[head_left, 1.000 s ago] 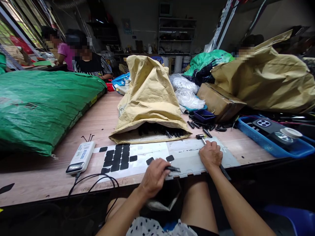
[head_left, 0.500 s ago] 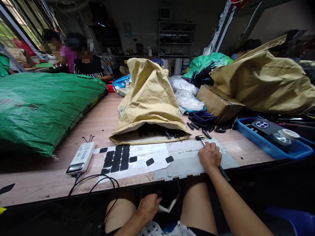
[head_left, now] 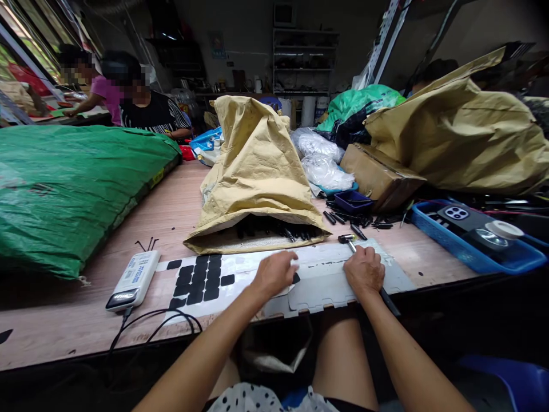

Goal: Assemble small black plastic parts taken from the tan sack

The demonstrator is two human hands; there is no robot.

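Observation:
My left hand (head_left: 275, 272) rests on a white backing sheet (head_left: 240, 269) at the table's near edge, fingers curled over a loose black pad, just in front of the open mouth of a tan paper sack (head_left: 257, 171). Several black pads (head_left: 199, 279) sit in a grid on the sheet's left part. My right hand (head_left: 364, 270) is closed around a small hammer (head_left: 349, 240), its head poking out beyond my knuckles and its dark handle behind my wrist. That hand rests on a grey plate (head_left: 334, 283).
A white power bank (head_left: 128, 279) with a black cable lies at left beside a large green sack (head_left: 72, 183). A blue tray (head_left: 476, 237) holding a phone sits at right, behind it a cardboard box (head_left: 380, 177) and another tan sack (head_left: 463, 137). Two people sit at far left.
My left hand dropped below the table to my lap, then came back up onto the white sheet near the loose pads. My right hand stayed put on the hammer.

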